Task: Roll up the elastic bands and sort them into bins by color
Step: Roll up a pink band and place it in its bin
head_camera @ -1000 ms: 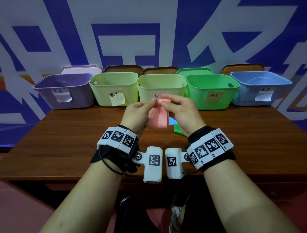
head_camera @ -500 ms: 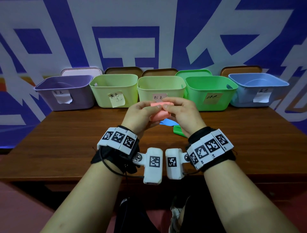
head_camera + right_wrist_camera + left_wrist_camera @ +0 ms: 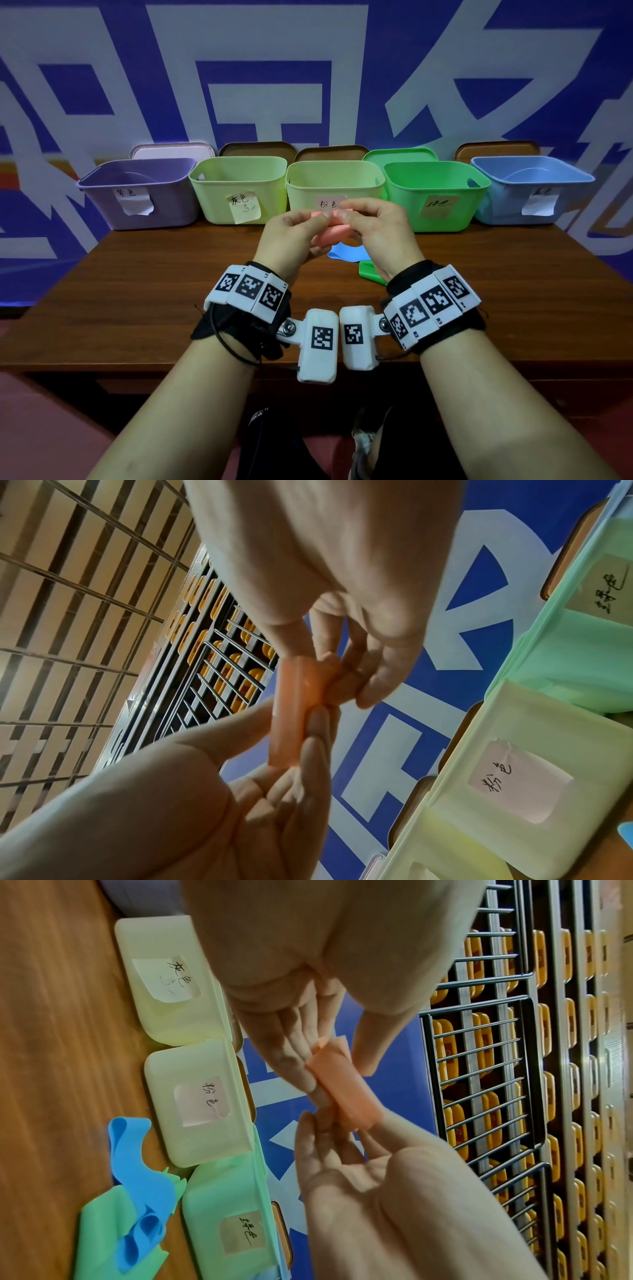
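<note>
Both hands hold a rolled pink band (image 3: 331, 234) in the air just in front of the pale yellow-green bin (image 3: 334, 186) with the pink label. The left hand (image 3: 291, 236) pinches one end between thumb and fingers, and the right hand (image 3: 376, 229) pinches the other end. Below the roll, on the bench (image 3: 137, 291), a blue band (image 3: 346, 253) lies loose, partly over a green band (image 3: 368, 272), both near the bright green bin (image 3: 435, 195).
</note>
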Tool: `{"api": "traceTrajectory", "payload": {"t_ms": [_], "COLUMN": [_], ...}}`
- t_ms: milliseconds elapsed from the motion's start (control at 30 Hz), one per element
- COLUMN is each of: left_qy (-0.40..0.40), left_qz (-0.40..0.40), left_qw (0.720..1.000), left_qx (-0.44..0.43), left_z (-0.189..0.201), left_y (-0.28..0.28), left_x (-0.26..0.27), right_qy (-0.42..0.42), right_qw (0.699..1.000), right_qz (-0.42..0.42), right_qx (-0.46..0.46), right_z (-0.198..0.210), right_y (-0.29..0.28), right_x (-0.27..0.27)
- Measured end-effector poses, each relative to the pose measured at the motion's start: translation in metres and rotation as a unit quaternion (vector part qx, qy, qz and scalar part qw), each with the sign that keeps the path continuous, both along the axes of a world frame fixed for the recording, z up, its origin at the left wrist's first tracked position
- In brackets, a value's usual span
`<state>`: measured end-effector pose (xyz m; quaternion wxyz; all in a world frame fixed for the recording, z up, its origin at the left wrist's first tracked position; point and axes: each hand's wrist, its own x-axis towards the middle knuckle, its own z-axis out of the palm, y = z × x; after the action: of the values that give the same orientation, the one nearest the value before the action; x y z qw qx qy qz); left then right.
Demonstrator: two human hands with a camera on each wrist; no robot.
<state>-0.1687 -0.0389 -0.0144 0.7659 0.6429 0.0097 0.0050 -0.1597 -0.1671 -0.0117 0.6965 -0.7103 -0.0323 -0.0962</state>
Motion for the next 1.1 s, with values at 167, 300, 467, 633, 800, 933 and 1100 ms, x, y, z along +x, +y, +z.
{"api": "traceTrajectory", "payload": {"t_ms": [167,300,467,633,800,933,1100], "left_qy": [0.005,-0.004,-0.015,-0.001,-0.016,-0.034,-0.045], "left_qz": [-0.002,0.007,-0.004,0.000,0.004,0.023,0.012], "left_qw": [1.000,1.000,0.999,0.998,0.997,0.997,0.997], "left_qx": [-0.003,-0.029,-0.037,-0.058,-0.071,-0.060,-0.056], "left_z": [0.002,0.006,0.005,0.005,0.010,0.013,0.019], "left_y": [0.003,0.003,0.003,0.005,0.009,0.012,0.015], "left_x": [0.000,-0.001,-0.001,-0.001,0.000,-0.002,-0.011], "right_qy": [-0.007,0.029,0.041,0.018,0.027,0.026,-0.014], "right_qw": [1.000,0.995,0.998,0.999,0.998,0.997,0.998], "right_qz": [0.003,0.057,0.045,0.041,0.052,0.069,0.051], "right_qx": [0.004,0.083,0.020,0.016,0.024,0.026,0.031], "right_z": [0.000,0.003,0.002,0.001,0.001,0.004,0.009], "right_y": [0.002,-0.001,0.000,0.002,0.004,0.004,0.007], "right_x": [-0.002,-0.005,-0.002,-0.001,-0.001,-0.006,-0.012]}}
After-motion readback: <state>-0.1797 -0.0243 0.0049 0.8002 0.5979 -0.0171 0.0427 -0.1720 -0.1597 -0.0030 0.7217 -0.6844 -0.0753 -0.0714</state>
